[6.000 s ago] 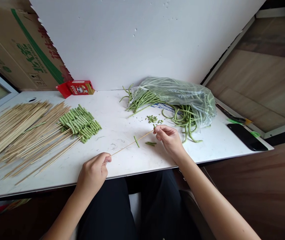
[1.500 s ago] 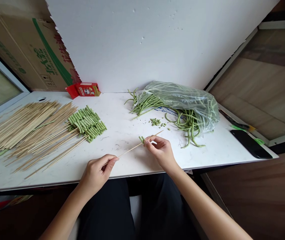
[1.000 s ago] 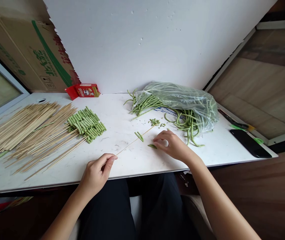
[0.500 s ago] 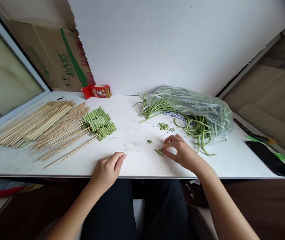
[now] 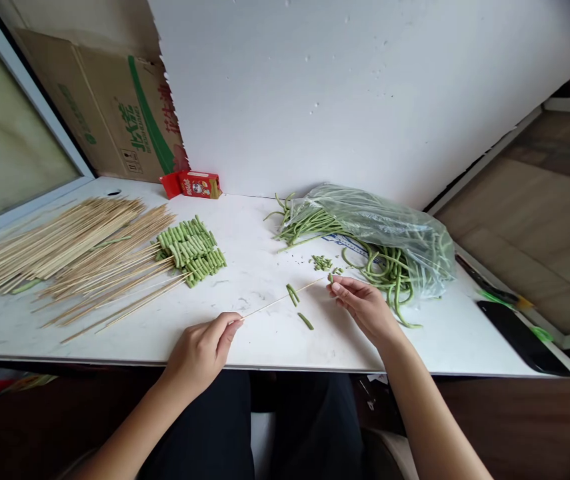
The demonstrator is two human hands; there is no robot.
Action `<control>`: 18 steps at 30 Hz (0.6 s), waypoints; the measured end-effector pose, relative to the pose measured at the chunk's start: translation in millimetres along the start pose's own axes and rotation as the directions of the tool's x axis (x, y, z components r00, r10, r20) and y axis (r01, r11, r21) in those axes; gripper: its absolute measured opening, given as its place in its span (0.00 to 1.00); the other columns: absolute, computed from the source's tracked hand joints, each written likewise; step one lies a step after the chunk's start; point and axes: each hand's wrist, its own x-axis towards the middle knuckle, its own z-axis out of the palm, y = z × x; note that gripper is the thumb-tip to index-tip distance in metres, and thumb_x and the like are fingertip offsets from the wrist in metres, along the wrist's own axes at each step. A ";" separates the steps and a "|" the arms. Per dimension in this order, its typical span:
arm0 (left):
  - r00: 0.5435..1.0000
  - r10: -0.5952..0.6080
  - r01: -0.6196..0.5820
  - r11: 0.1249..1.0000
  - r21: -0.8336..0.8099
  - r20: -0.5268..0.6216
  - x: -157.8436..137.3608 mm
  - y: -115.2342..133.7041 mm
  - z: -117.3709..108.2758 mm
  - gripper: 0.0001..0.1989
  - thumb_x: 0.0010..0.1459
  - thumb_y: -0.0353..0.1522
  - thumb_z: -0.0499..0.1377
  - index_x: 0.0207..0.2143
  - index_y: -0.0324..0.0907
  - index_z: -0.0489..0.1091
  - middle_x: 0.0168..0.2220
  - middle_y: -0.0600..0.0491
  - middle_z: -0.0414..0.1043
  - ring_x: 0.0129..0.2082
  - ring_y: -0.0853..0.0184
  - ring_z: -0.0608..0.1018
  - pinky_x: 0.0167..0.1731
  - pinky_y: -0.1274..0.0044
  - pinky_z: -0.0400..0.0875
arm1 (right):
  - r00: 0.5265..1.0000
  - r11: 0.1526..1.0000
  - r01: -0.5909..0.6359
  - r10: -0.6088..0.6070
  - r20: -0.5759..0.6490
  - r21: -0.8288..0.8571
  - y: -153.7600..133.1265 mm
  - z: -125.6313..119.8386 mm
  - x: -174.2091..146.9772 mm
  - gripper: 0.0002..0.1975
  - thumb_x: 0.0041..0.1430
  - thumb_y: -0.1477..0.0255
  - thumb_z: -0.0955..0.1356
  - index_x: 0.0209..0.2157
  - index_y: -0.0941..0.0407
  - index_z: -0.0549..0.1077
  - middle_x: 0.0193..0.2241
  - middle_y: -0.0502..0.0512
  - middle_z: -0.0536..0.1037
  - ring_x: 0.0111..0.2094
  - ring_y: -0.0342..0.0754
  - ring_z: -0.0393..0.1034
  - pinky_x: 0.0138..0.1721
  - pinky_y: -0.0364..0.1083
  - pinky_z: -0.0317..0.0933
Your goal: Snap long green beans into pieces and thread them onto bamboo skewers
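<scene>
My left hand pinches the near end of a thin bamboo skewer, which slants up to the right above the table. At its far tip, my right hand grips a short piece of green bean between thumb and fingers. Whether the tip has entered the piece I cannot tell. Below the skewer lie a few cut bean pieces. Left of my hands, a stack of skewered bean pieces rests with its sticks pointing left. A large pile of bare bamboo skewers lies beyond those sticks.
A clear plastic bag of long beans spills onto the table at the right. Small bean scraps lie before it. A black phone is near the right edge. A red packet and a cardboard box stand at the back left.
My right hand has picked up a bean piece from the table and brought it to the skewer's tip. The camera view has shifted slightly.
</scene>
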 end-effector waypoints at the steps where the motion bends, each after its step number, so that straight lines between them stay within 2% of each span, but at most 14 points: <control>1: 1.000 0.002 -0.002 1.000 0.004 -0.001 -0.5 -0.4 0.2 0.06 0.74 0.33 0.55 0.47 0.44 0.71 0.37 0.52 0.84 0.29 0.67 0.85 0.31 0.79 0.76 | 1.000 0.998 -0.007 0.007 0.006 0.062 2.2 1.8 0.5 0.23 0.46 0.55 0.83 0.41 0.53 0.85 0.36 0.57 0.84 0.36 0.50 0.74 0.35 0.47 0.66; 4: 1.000 0.006 -0.006 1.000 0.012 0.003 -1.1 -0.9 0.1 0.06 0.74 0.33 0.55 0.47 0.43 0.72 0.36 0.52 0.84 0.29 0.68 0.84 0.31 0.79 0.76 | 0.998 0.984 -0.039 0.029 0.061 0.171 7.5 7.8 0.2 0.20 0.48 0.57 0.83 0.40 0.52 0.85 0.38 0.55 0.83 0.37 0.48 0.74 0.38 0.47 0.68; 7: 1.000 0.010 -0.010 1.000 0.021 0.011 -0.7 -1.0 -0.3 0.07 0.74 0.33 0.55 0.47 0.43 0.72 0.36 0.52 0.84 0.28 0.67 0.84 0.30 0.79 0.76 | 0.996 0.976 -0.042 0.025 0.083 0.211 11.9 11.6 -0.2 0.19 0.50 0.58 0.83 0.41 0.52 0.85 0.38 0.55 0.83 0.36 0.47 0.74 0.39 0.47 0.69; 18: 0.999 0.039 -0.039 0.999 0.022 0.006 -0.5 -0.8 -1.1 0.07 0.74 0.32 0.56 0.48 0.42 0.72 0.37 0.52 0.84 0.29 0.67 0.85 0.30 0.80 0.76 | 1.000 0.977 0.012 -0.015 0.013 0.213 18.3 12.2 2.2 0.18 0.50 0.58 0.82 0.41 0.51 0.85 0.38 0.53 0.83 0.36 0.46 0.73 0.35 0.45 0.67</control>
